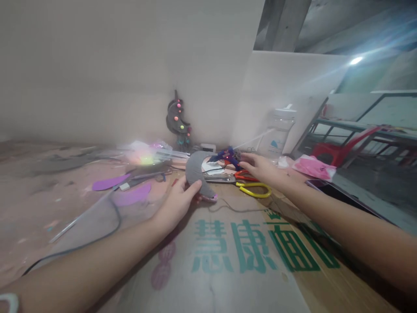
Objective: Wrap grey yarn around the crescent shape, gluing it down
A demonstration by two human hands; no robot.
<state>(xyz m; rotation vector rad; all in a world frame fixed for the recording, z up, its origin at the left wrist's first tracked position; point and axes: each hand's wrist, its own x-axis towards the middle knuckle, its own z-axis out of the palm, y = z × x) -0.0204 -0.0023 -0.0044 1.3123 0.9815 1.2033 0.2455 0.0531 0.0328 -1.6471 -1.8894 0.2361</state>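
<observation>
- The left hand (177, 204) reaches forward over the cardboard sheet (228, 261) and pinches the lower edge of a grey crescent (194, 170), with the thumb on top and the other fingers tucked underneath.
- The grey crescent stands tilted up from the cardboard, its curved back toward the left. A small pink bit shows at its lower tip.
- The right hand (260, 168) stretches out further back, fingers held loosely together, their tips at the handle of a blue glue gun (227, 156). The blur hides whether they close around it, so I cannot tell.
- The glue gun sits just behind the crescent, nozzle pointing left.
- 2 pairs of scissors lie below the right hand: orange scissors (243, 175) right under the fingers, and yellow scissors (256, 189) nearer the person, beside them.
- The cardboard sheet carries large green printed characters.
- 2 purple cut-outs (109, 182) lie on the table to the left, well apart from the hands, with a black cable (114, 213) curving past them.
- A dark crescent decoration (177, 117) dotted with coloured balls leans in the wall corner behind.
- A clear plastic bottle (282, 130) stands to the right of the glue gun, and a pink bag (314, 167) lies further right.
</observation>
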